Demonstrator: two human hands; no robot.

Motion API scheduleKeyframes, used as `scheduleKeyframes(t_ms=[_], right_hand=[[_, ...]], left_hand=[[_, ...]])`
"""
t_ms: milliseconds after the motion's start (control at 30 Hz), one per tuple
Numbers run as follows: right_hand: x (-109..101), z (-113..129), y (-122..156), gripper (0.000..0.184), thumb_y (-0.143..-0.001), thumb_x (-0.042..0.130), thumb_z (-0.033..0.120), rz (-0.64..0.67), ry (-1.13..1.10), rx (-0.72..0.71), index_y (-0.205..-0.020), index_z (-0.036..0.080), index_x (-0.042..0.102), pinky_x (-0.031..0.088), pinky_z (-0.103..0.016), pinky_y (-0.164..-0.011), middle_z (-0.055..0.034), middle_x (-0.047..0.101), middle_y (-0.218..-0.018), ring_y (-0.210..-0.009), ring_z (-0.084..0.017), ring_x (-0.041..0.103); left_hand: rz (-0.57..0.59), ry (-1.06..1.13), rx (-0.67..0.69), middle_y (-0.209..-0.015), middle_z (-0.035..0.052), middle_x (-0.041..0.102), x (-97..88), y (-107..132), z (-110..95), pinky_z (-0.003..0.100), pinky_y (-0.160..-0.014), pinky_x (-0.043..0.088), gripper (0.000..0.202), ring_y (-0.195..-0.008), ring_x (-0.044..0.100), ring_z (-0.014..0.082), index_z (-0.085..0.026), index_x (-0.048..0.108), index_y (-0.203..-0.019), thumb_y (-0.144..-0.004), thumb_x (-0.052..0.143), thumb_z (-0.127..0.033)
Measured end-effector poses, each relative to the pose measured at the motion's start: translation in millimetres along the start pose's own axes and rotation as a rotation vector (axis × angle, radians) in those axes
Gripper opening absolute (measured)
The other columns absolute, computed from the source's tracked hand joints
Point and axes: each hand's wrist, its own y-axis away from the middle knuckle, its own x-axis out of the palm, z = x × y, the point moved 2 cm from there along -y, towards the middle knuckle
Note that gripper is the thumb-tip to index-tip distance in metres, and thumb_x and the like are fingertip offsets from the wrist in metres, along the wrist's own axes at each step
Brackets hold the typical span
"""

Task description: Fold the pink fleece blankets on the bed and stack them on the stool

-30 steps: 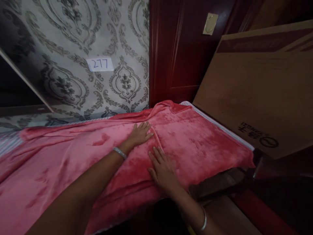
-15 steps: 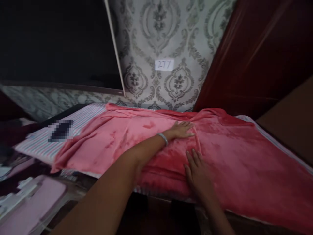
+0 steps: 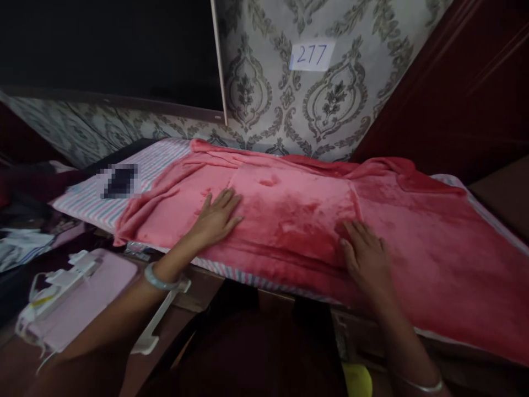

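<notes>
A plush pink-red blanket (image 3: 306, 204) lies spread over a striped cloth (image 3: 88, 201) on a long table. Some folds are bunched along its back and left edges. My left hand (image 3: 215, 216) rests flat on the left-middle of the blanket, fingers spread, with a pale bangle on the wrist. Further right, my right hand (image 3: 366, 251) lies on the blanket beside a raised seam or crease, its fingers stretched forward. Neither hand grips the fabric. Between them the pile shows darker red smudges.
A blurred-out dark object (image 3: 119, 181) lies on the striped cloth at left. Behind stand a large dark screen (image 3: 111, 49) and patterned wallpaper bearing a paper label marked 277 (image 3: 312, 55). A pink board with white parts (image 3: 99, 292) sits at lower left. Something yellow (image 3: 357, 380) shows below.
My left hand has moved left across the blanket, from near the right-hand crease to the left-middle. My right hand stays near the crease. The view has tilted downward.
</notes>
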Motion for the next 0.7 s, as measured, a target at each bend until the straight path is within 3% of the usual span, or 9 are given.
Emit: scheduleKeyframes(t_ms=[100,267,333,433,500,567,700], right_hand=[[-2,4,-12,0.056,-0.105,0.032,0.044,-0.007,0.033,-0.017,-0.154,0.021,0.048,0.034,-0.066,-0.115,-0.0138,0.043,-0.161,-0.152,-0.037,0.032],[26,-2,-9,0.057,-0.106,0.032,0.043,0.091,0.003,-0.125,-0.157,0.020,0.043,0.032,-0.057,-0.121,-0.0123,0.039,-0.164,-0.156,-0.029,0.023],[30,-6,-6,0.057,-0.106,0.032,0.044,0.094,-0.002,-0.104,-0.157,0.022,0.044,0.032,-0.057,-0.121,-0.0113,0.037,-0.165,-0.157,-0.029,0.021],[22,-7,-8,0.056,-0.105,0.033,0.046,0.131,0.008,-0.048,-0.156,0.026,0.046,0.036,-0.063,-0.116,-0.0105,0.038,-0.165,-0.155,-0.034,0.026],[10,1,-16,0.054,-0.106,0.032,0.044,0.147,0.013,-0.045,-0.156,0.029,0.045,0.035,-0.067,-0.114,-0.0095,0.041,-0.163,-0.153,-0.035,0.031],[-1,15,-27,0.054,-0.106,0.031,0.040,0.137,0.009,-0.092,-0.158,0.032,0.041,0.031,-0.068,-0.117,-0.0077,0.041,-0.163,-0.154,-0.033,0.030],[0,50,-41,0.055,-0.105,0.033,0.033,0.219,0.025,-0.238,-0.160,0.033,0.037,0.025,-0.064,-0.121,-0.0031,0.030,-0.168,-0.157,-0.032,0.021]], left_hand=[[-0.046,0.036,-0.032,-0.169,0.0143,0.027,15.8,15,7,0.063,-0.124,0.023,0.063,-0.157,0.024,0.0342,-0.019,0.038,-0.158,-0.103,0.036,-0.051],[-0.055,0.105,-0.038,-0.169,0.0146,0.026,45.6,24,14,0.055,-0.121,0.035,0.061,-0.153,0.034,0.0299,-0.019,0.037,-0.158,-0.105,0.030,-0.047],[-0.060,0.111,-0.042,-0.168,0.0147,0.028,46.5,24,18,0.055,-0.120,0.035,0.061,-0.152,0.036,0.0306,-0.019,0.040,-0.157,-0.105,0.030,-0.048],[-0.116,0.055,-0.069,-0.164,0.0152,0.037,34.2,21,11,0.064,-0.121,0.028,0.060,-0.153,0.031,0.0363,-0.018,0.046,-0.154,-0.103,0.033,-0.048],[-0.185,-0.003,-0.024,-0.162,0.0149,0.041,23.2,19,-12,0.069,-0.123,0.017,0.060,-0.155,0.026,0.0375,-0.018,0.046,-0.154,-0.103,0.036,-0.047],[-0.215,-0.022,0.110,-0.162,0.0140,0.043,17.8,18,-47,0.066,-0.126,0.010,0.058,-0.155,0.028,0.0344,-0.019,0.044,-0.155,-0.102,0.040,-0.043],[-0.143,0.021,0.339,-0.165,0.0093,0.038,35.0,22,-114,0.065,-0.127,0.009,0.061,-0.155,0.028,0.0331,-0.027,0.041,-0.157,-0.099,0.051,-0.043]])
